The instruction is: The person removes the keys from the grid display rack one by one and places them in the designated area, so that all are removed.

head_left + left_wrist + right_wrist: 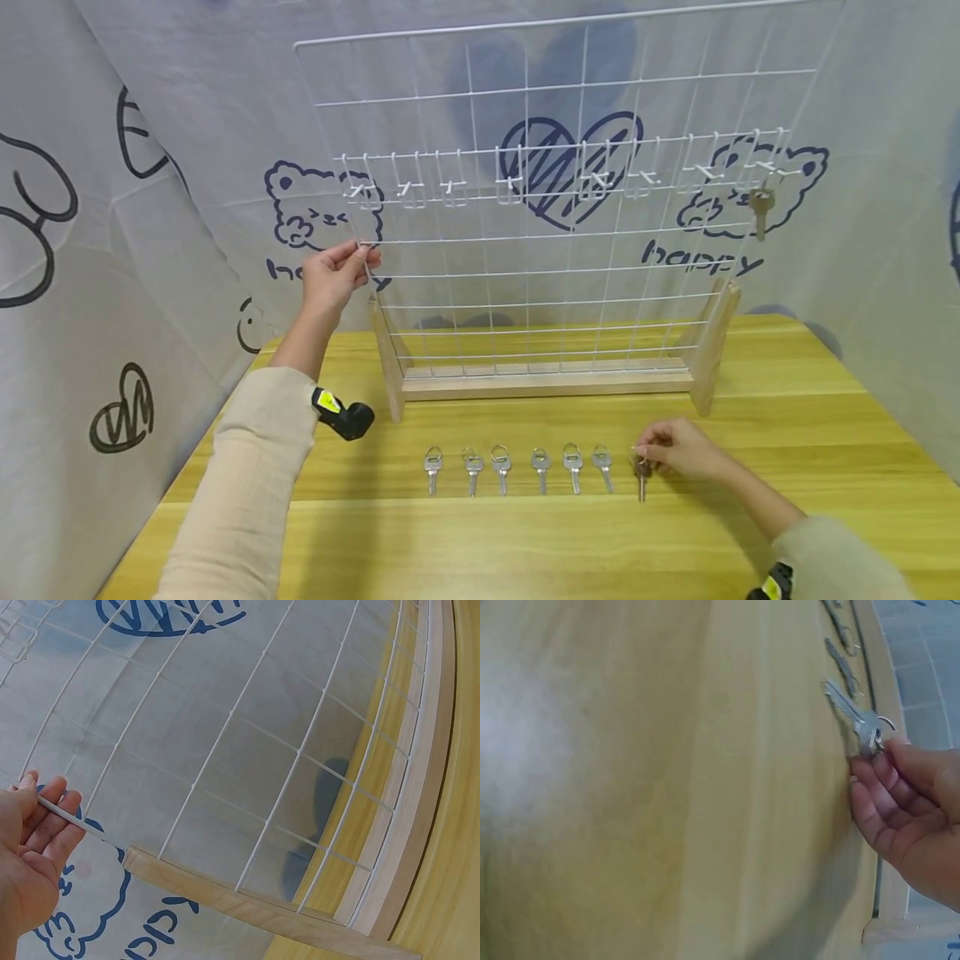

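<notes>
My left hand [339, 273] grips the left edge wire of a white wire grid rack [525, 240]. In the left wrist view, the fingers of the left hand [37, 840] curl round that wire, just above the wooden stand. Down at the right, my right hand [678, 450] pinches the ring of a key [642, 479]. The right wrist view has this key [859, 720] hanging from thumb and fingers, its blade pointing away from the hand. Several keys with rings, among them a key [432, 472], lie in a row on the table. Another key [761, 212] hangs from the rightmost hook.
Several white hooks [510, 185] line one grid wire. A wooden stand [547, 385] holds the grid upright on the yellow wooden table [525, 550]. White cloth [187, 208] with blue drawings hangs behind and at the sides.
</notes>
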Demonstrator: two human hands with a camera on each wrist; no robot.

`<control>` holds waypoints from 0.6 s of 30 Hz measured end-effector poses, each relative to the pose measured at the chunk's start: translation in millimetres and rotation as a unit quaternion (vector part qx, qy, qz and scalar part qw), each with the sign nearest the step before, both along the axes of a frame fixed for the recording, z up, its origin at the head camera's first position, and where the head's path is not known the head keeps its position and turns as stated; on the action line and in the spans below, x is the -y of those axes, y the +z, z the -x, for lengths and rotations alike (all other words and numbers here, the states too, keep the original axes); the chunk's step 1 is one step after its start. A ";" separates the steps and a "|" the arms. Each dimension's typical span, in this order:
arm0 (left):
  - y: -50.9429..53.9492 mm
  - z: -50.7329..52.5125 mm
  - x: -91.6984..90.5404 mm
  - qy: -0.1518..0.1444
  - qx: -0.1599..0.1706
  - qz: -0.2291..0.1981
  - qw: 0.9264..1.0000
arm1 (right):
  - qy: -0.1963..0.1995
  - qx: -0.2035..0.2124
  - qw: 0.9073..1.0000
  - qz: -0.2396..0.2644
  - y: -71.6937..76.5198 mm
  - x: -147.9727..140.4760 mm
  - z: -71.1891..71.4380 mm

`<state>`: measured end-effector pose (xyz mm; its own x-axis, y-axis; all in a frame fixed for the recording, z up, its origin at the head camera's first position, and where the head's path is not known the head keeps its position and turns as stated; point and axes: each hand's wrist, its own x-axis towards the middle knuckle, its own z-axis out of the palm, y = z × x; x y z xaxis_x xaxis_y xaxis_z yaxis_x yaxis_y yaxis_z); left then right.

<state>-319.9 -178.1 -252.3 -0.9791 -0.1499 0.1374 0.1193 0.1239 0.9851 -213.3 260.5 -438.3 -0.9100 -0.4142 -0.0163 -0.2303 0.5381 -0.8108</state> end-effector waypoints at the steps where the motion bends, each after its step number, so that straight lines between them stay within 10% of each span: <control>1: 0.0 -0.1 0.0 0.000 0.001 0.000 1.000 | -0.003 0.001 1.000 -0.004 -0.9 1.7 0.1; 18: -0.9 0.5 -0.8 0.001 -0.007 -0.001 1.000 | -0.025 -0.083 0.996 -0.028 -5.1 19.8 0.4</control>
<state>-320.4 -177.3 -253.2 -0.9769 -0.1516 0.1509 0.1331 0.1213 0.9837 -213.7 240.7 -443.4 -0.9212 -0.3718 0.1149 -0.3315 0.5951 -0.7321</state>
